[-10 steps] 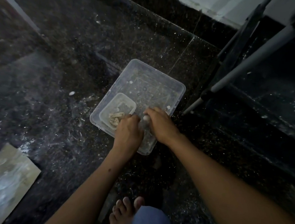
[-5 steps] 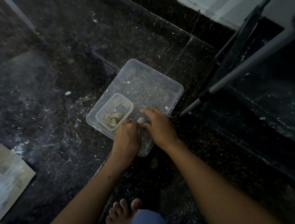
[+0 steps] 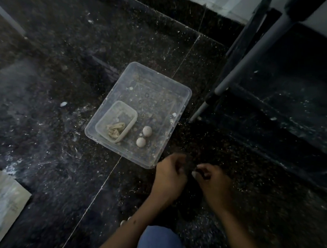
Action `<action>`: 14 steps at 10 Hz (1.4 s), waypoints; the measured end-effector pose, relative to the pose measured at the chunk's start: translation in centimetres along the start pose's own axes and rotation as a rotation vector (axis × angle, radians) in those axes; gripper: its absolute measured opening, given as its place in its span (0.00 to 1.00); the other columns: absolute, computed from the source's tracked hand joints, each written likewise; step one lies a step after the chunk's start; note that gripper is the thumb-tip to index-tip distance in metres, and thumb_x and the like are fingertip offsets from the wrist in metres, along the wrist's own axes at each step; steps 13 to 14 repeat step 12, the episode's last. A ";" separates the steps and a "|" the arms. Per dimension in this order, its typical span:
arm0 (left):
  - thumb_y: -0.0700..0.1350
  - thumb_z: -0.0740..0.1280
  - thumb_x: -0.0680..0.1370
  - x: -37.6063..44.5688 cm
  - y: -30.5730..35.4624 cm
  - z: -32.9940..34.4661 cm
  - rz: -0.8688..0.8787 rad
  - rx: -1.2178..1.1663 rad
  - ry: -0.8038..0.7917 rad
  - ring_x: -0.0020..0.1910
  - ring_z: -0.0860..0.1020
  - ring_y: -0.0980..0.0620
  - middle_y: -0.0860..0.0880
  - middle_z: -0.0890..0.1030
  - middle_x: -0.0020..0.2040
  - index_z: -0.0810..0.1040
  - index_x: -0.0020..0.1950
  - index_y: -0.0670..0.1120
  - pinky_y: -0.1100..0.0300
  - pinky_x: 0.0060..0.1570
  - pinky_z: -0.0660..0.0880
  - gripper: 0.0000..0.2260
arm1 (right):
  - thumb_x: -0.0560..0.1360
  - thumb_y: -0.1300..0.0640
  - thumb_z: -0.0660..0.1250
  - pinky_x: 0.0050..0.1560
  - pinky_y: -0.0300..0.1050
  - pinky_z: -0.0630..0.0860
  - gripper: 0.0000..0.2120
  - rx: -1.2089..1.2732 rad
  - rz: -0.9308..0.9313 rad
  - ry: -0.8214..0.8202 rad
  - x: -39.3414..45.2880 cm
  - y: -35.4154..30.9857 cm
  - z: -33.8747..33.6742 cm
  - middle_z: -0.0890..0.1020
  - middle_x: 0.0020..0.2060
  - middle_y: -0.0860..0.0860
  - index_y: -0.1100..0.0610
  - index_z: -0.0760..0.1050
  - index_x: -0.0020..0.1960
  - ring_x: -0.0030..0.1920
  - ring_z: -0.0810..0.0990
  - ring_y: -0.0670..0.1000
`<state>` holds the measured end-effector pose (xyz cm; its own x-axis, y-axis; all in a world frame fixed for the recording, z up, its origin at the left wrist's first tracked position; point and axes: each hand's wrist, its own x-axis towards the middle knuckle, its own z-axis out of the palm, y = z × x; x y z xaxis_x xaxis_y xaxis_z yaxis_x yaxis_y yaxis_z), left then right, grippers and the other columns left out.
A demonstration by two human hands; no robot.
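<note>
The bare left forearm (image 3: pixel 131 227) and right forearm (image 3: pixel 242 235) extended forward and converged, placing the left hand (image 3: pixel 169 175) and the right hand (image 3: pixel 212 179) close side by side but apart, backs upward, with fingers loosely curled toward each other and gripping nothing visible.

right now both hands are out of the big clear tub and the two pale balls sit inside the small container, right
No. In the head view the two pale balls lie on the floor of the big clear tub, beside the small container, not inside it. Left hand and right hand are outside it.
</note>
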<state>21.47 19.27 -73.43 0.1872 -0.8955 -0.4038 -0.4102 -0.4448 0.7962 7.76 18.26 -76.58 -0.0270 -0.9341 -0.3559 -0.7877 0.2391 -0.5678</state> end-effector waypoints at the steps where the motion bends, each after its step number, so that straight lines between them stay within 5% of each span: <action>1: 0.34 0.62 0.74 -0.2 -0.1 1.0 -0.116 0.003 -0.085 0.52 0.80 0.46 0.42 0.83 0.51 0.79 0.56 0.38 0.60 0.51 0.72 0.12 | 0.70 0.63 0.71 0.45 0.44 0.76 0.08 -0.041 -0.033 -0.023 -1.0 0.2 0.8 0.79 0.44 0.55 0.59 0.81 0.49 0.42 0.79 0.53; 2: 0.41 0.62 0.79 -0.4 -0.5 1.3 -0.178 0.005 -0.113 0.52 0.79 0.50 0.45 0.82 0.52 0.80 0.57 0.41 0.63 0.49 0.70 0.11 | 0.70 0.64 0.69 0.45 0.47 0.77 0.07 -0.008 -0.035 -0.057 -1.1 -0.2 1.0 0.79 0.44 0.54 0.58 0.80 0.48 0.43 0.80 0.53; 3: 0.52 0.60 0.78 -0.7 -0.8 0.8 -0.185 -0.215 -0.067 0.40 0.79 0.51 0.48 0.83 0.41 0.82 0.47 0.44 0.53 0.45 0.74 0.15 | 0.70 0.62 0.71 0.43 0.37 0.75 0.06 0.128 -0.018 -0.025 -0.8 -2.5 0.5 0.80 0.44 0.52 0.57 0.81 0.47 0.42 0.80 0.49; 4: 0.50 0.58 0.80 -0.5 -0.5 -0.5 -0.229 -0.490 0.086 0.43 0.82 0.49 0.45 0.84 0.42 0.81 0.46 0.44 0.54 0.45 0.78 0.14 | 0.70 0.60 0.71 0.46 0.39 0.77 0.06 0.243 -0.127 -0.019 0.3 -6.4 -0.1 0.83 0.44 0.51 0.57 0.82 0.48 0.44 0.81 0.49; 5: 0.37 0.56 0.82 0.4 0.1 -2.5 -0.317 -0.687 0.250 0.42 0.82 0.62 0.46 0.82 0.45 0.78 0.52 0.36 0.71 0.41 0.76 0.11 | 0.70 0.58 0.71 0.53 0.45 0.74 0.08 0.118 -0.294 -0.055 2.0 -10.0 0.0 0.83 0.45 0.51 0.55 0.82 0.49 0.49 0.78 0.51; 6: 0.38 0.54 0.81 1.5 0.5 -3.9 -0.511 -1.037 0.353 0.48 0.82 0.52 0.40 0.81 0.51 0.76 0.55 0.36 0.67 0.42 0.78 0.12 | 0.72 0.54 0.68 0.60 0.44 0.65 0.10 -0.171 -0.348 -0.141 4.0 -12.0 1.0 0.77 0.54 0.53 0.50 0.80 0.53 0.60 0.68 0.54; 7: 0.38 0.54 0.81 1.7 0.9 -4.7 -0.615 -1.141 0.384 0.44 0.80 0.50 0.39 0.79 0.49 0.74 0.51 0.35 0.67 0.38 0.79 0.10 | 0.75 0.53 0.65 0.66 0.43 0.56 0.10 -0.356 -0.428 -0.179 5.5 -12.8 2.3 0.74 0.60 0.54 0.50 0.79 0.55 0.65 0.64 0.53; 8: 0.38 0.54 0.81 1.8 1.4 -5.0 -0.674 -1.185 0.397 0.42 0.79 0.51 0.40 0.78 0.46 0.73 0.45 0.38 0.64 0.41 0.77 0.11 | 0.77 0.54 0.61 0.72 0.48 0.44 0.11 -0.576 -0.522 -0.215 6.3 -13.6 3.1 0.77 0.59 0.54 0.52 0.79 0.55 0.67 0.65 0.53; 10: 0.38 0.54 0.81 2.0 1.0 -4.9 -0.675 -1.201 0.411 0.45 0.79 0.50 0.40 0.79 0.47 0.73 0.52 0.36 0.63 0.42 0.75 0.10 | 0.79 0.55 0.57 0.72 0.53 0.42 0.13 -0.724 -0.543 -0.267 6.5 -14.0 3.6 0.78 0.57 0.52 0.52 0.79 0.57 0.67 0.64 0.53; 11: 0.39 0.55 0.81 1.6 1.1 -4.5 -0.665 -1.178 0.428 0.47 0.79 0.51 0.41 0.78 0.51 0.72 0.60 0.36 0.63 0.45 0.75 0.12 | 0.79 0.54 0.57 0.70 0.52 0.41 0.13 -0.603 -0.537 -0.284 5.7 -13.8 2.0 0.78 0.58 0.50 0.51 0.78 0.57 0.68 0.63 0.52; 14: 0.39 0.56 0.80 0.6 2.1 -4.2 -0.638 -1.112 0.408 0.42 0.80 0.55 0.44 0.79 0.47 0.76 0.54 0.38 0.65 0.44 0.75 0.11 | 0.79 0.51 0.58 0.67 0.52 0.45 0.11 -0.526 -0.500 -0.201 5.0 -12.7 -0.8 0.79 0.56 0.48 0.48 0.78 0.56 0.65 0.65 0.51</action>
